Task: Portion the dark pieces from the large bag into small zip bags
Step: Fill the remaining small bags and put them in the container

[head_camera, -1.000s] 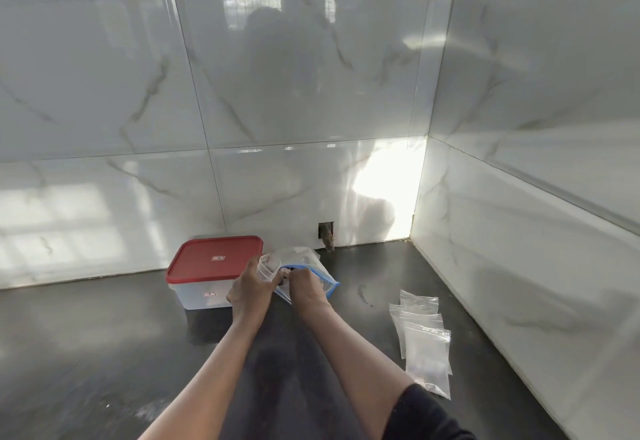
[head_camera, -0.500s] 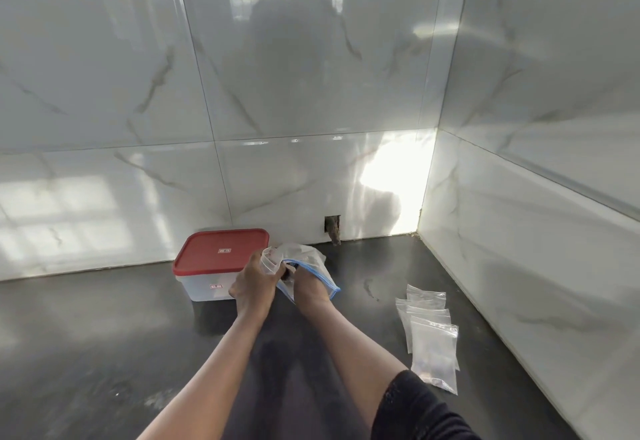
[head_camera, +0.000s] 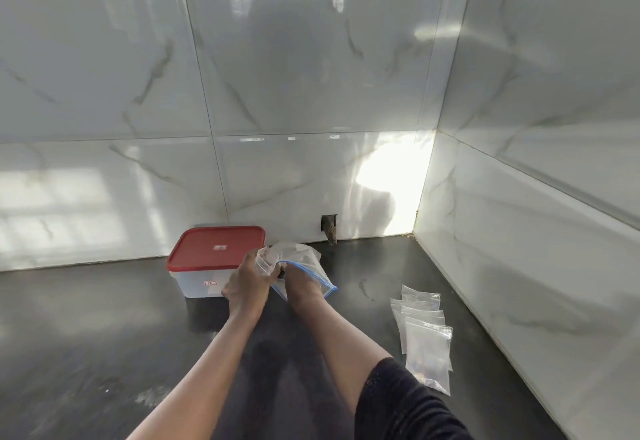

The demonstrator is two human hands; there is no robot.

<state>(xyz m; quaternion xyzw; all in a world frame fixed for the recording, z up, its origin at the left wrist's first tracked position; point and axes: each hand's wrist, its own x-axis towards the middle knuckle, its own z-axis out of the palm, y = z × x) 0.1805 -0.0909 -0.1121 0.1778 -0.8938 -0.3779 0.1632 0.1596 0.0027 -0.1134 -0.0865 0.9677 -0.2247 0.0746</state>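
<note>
A large clear bag [head_camera: 300,256] with a blue zip edge sits on the dark counter [head_camera: 104,353], near the back wall. My left hand [head_camera: 246,283] grips the bag's mouth on its left side. My right hand [head_camera: 300,285] is pushed into the open mouth, its fingers hidden inside. A small dark piece [head_camera: 282,272] shows between the two hands. Several small clear zip bags [head_camera: 424,332] lie overlapping on the counter to the right of my right forearm.
A clear plastic box with a red lid [head_camera: 216,250] stands just left of my left hand, against the back wall. Glossy marble tile walls close the counter at the back and on the right. A small hole [head_camera: 329,228] sits low in the back wall.
My hands stay at the large bag. The right hand has gone a little deeper into the mouth, and the view has shifted slightly.
</note>
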